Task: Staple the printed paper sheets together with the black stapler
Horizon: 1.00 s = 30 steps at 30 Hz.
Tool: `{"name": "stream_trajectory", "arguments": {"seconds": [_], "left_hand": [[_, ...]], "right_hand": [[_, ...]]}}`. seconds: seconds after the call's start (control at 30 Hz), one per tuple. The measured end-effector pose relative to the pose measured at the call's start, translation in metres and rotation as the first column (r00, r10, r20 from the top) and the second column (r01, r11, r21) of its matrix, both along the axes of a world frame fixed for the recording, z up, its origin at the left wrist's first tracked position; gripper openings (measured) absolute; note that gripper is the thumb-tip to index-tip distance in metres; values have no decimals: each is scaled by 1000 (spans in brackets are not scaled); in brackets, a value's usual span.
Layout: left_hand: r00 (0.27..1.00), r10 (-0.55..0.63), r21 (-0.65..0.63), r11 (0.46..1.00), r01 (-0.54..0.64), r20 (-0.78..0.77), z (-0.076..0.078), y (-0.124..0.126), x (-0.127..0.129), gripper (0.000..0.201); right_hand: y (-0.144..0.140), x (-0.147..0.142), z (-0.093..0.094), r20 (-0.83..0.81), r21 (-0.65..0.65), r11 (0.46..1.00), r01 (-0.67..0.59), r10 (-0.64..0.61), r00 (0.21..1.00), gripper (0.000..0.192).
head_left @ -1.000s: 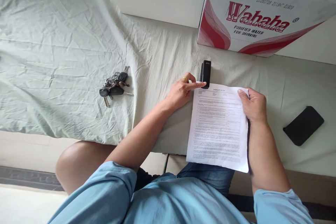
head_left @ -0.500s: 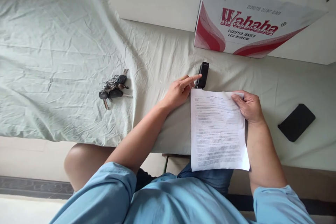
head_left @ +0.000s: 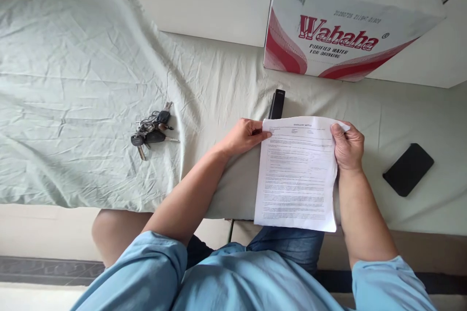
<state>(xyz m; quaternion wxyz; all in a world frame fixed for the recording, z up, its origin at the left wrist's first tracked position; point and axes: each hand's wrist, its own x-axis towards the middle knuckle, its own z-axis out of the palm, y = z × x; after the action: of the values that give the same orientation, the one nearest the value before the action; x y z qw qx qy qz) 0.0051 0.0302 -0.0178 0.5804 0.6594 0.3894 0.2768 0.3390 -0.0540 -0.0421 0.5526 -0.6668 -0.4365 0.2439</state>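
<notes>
Printed paper sheets (head_left: 297, 180) hang over the near edge of the cloth-covered surface, the text facing up. My left hand (head_left: 246, 136) pinches their upper left corner, thumb on top and the other fingers underneath. At the upper right corner my right hand (head_left: 348, 146) grips them too, its thumb pressed on the front. A black stapler (head_left: 277, 103) lies just beyond the top edge of the sheets, which hide its near end. How many sheets there are I cannot tell.
A bunch of keys (head_left: 153, 131) lies to the left on the pale green cloth (head_left: 87, 92). To the right is a black phone-like slab (head_left: 408, 169). A white and red Wahaha water carton (head_left: 335, 34) stands at the back.
My left hand has left the stapler and now holds the paper's upper left corner. The sheets have shifted slightly up and left, covering the stapler's near end.
</notes>
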Motion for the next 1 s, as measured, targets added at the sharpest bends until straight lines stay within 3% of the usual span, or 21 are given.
{"name": "stream_trajectory", "arguments": {"seconds": [0.13,0.3,0.47,0.63,0.87,1.0], "left_hand": [[996,86,-42,995,-86,19,-4,0,5,54],[968,236,-114,968,-225,89,-3,-1,10,70],[950,240,-129,967,-218,199,0,-1,8,80],[961,238,-117,968,-223,140,-1,-1,6,85],[935,321,-119,945,-305,149,-10,1,8,82],[956,232,-142,968,-208,179,-8,-1,6,76]], "right_hand": [[3,-1,-3,-81,32,999,-7,9,997,71],[8,0,-7,-53,18,999,-27,28,998,78],[5,9,-9,-20,7,999,35,-34,999,67],[0,23,-3,99,34,997,65,-68,993,57],[-4,27,8,263,38,997,72,-79,962,55],[-5,20,9,275,19,998,68,-71,959,59]]}}
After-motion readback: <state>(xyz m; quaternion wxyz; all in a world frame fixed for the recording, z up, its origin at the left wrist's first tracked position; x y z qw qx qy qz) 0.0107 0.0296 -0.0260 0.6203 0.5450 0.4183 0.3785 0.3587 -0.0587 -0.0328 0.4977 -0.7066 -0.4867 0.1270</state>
